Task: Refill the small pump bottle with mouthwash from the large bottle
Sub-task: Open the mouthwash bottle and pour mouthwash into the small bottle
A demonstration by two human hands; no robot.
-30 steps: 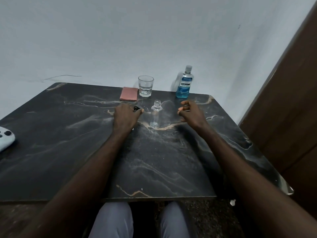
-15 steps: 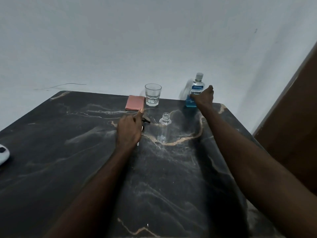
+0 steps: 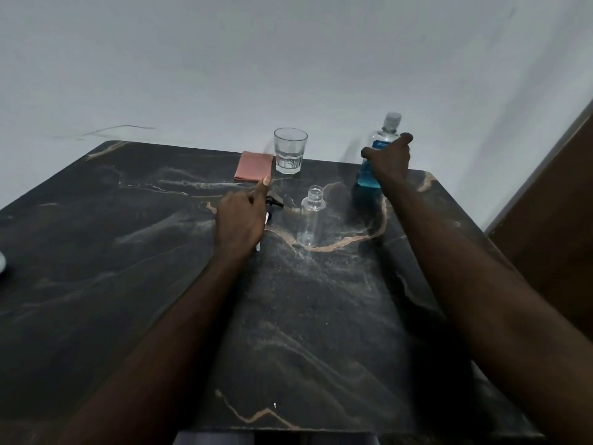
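The small clear pump bottle point(image 3: 310, 224) stands upright and uncapped in the middle of the dark marble table point(image 3: 128, 252). Its black pump head point(image 3: 275, 202), with a white tube, lies just left of it under my left hand point(image 3: 240, 216), which rests on the table with the index finger stretched out. The large mouthwash bottle point(image 3: 368, 176), capped and with blue liquid in its lower part, stands at the back right. My right hand point(image 3: 388, 159) is wrapped around its middle and hides the label.
A clear drinking glass point(image 3: 289, 150) stands at the table's back edge, with a folded pink cloth point(image 3: 253, 166) to its left. A white object point(image 3: 1, 260) sits at the far left edge. A brown door point(image 3: 552, 236) is close on the right, and a white wall is behind.
My right hand went from beside the small bottle to the large bottle and closed around it. My left hand stayed on the pump head. The camera view shifted closer.
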